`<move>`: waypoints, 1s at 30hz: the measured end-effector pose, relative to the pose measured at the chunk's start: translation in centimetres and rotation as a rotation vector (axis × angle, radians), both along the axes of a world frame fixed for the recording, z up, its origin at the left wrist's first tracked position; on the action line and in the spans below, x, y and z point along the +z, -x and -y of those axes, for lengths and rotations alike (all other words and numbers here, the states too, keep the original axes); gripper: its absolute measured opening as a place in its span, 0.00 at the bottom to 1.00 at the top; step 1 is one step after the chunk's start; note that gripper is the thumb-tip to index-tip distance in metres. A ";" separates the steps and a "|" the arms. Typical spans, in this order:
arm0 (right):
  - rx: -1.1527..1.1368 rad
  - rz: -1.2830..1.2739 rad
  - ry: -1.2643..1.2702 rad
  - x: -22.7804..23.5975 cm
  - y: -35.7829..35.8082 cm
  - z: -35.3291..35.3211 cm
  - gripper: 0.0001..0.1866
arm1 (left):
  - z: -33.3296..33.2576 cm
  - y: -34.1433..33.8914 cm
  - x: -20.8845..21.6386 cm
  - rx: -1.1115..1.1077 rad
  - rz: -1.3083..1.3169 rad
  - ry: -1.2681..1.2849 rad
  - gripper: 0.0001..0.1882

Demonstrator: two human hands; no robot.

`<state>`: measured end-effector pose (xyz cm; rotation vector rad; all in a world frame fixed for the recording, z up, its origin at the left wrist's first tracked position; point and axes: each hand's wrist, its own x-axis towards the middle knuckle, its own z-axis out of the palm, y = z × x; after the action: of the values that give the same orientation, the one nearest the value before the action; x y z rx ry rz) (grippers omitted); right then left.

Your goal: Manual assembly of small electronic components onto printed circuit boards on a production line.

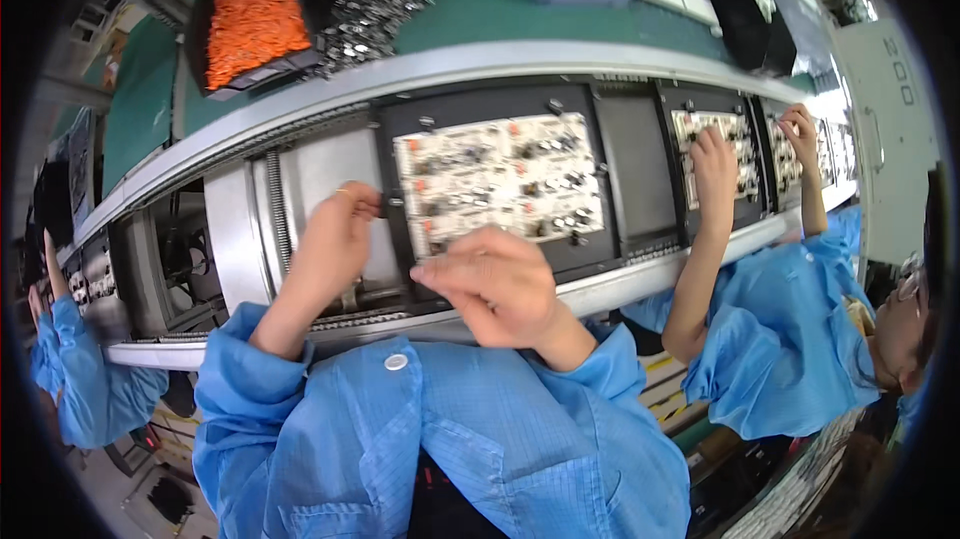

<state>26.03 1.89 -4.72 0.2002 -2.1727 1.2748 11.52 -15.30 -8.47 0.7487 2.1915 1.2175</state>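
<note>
A white circuit board panel (510, 174) with orange and dark parts sits in a black carrier frame (490, 104) on the conveyor in front of me. My left hand (340, 239) is at the frame's left edge, fingers curled together; what they hold, if anything, is hidden. My right hand (500, 284) hovers over the panel's lower left corner, thumb and fingers pinched. A tiny dark spot shows at its fingertips, too small to name. The right hand covers part of the panel's lower edge.
Beyond the rail are a bin of orange parts (258, 14), shiny metal parts (370, 24) and a black bin (750, 19). To the right, a co-worker in a blue smock (780, 329) works at another board (745, 154). Another person's blue sleeve (85, 369) is at the left.
</note>
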 end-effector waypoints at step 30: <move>0.068 0.552 -0.392 0.9 -6.7 -7.5 0.12 | 20.9 -0.8 -1.0 0.913 -0.668 1.099 0.11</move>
<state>32.69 9.40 -3.86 0.0815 -2.9065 1.0037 12.28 -36.16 -9.46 -0.4412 3.3233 -0.2006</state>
